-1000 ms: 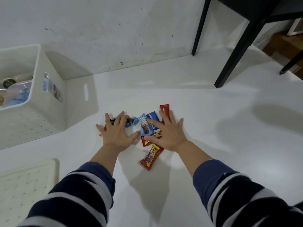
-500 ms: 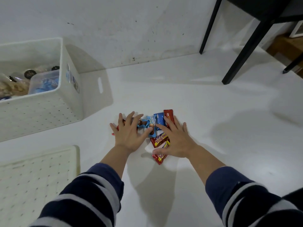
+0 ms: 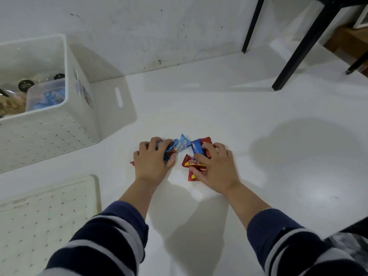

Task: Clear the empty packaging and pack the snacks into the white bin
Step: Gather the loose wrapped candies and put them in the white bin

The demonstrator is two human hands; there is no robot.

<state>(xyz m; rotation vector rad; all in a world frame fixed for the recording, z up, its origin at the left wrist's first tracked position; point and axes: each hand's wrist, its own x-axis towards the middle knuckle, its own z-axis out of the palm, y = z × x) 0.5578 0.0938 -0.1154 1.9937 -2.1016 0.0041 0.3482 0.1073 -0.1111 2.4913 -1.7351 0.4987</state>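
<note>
Several small snack packs lie bunched on the white floor. My left hand (image 3: 152, 163) is curled around light blue snack packs (image 3: 180, 146), with a red corner poking out at its left. My right hand (image 3: 216, 167) grips a dark blue pack (image 3: 197, 147) and red beng-beng bars (image 3: 192, 163); another red bar (image 3: 192, 177) sticks out under its thumb. The white bin (image 3: 65, 116) stands to the upper left, holding a clear tub with blue contents and bagged snacks.
A white perforated lid (image 3: 45, 212) lies flat at the lower left. Black furniture legs (image 3: 298, 50) stand at the upper right, near the scuffed white wall (image 3: 159, 26).
Both hands went from flat and spread over the snacks to closed around them. The snacks were drawn into two bunches. The view shifted, so the bin and lid show more.
</note>
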